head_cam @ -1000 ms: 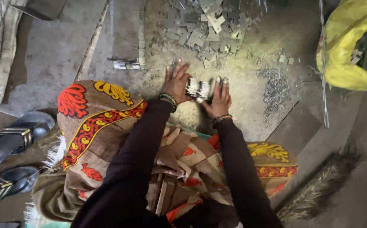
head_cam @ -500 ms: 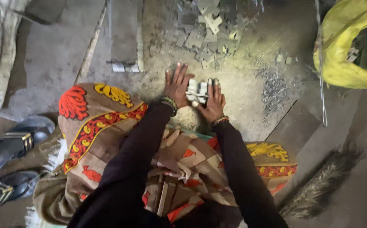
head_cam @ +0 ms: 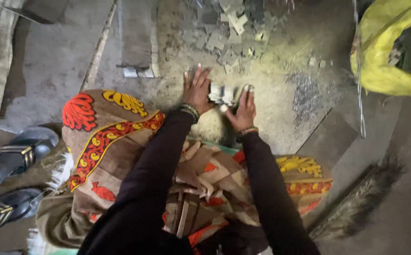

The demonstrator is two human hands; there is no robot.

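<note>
Hands press in from both sides on a small stack of metal plates (head_cam: 223, 93) lying on the dusty floor (head_cam: 63, 56). Left hand (head_cam: 197, 89) lies flat with fingers spread against one end; right hand (head_cam: 244, 107) cups the other. Squaring works best with even inward pressure, edges kept flush. Loose plates (head_cam: 224, 28) lie scattered beyond.
</note>
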